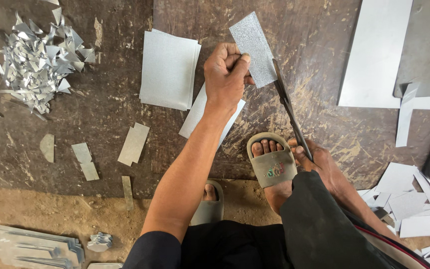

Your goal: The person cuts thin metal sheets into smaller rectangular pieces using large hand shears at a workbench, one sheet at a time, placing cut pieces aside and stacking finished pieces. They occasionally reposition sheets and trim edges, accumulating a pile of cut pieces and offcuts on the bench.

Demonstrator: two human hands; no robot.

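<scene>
Keep your left hand (226,72) pinching the grey sheet piece (253,47) flat while your right hand (319,159), closed on the shears (288,107), cuts straight.

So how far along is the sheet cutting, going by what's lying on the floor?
Partway, it seems. Done: a heap of shiny offcuts upper left and cut pieces at right. In hand: the left hand holds a small grey sheet at the shears, worked by the right hand. Left: a stack of sheets and a large sheet lie uncut.

Worn dark floor (115,144) w/ sheet stack (167,69), scrap pile (38,60), offcuts (409,204).
</scene>
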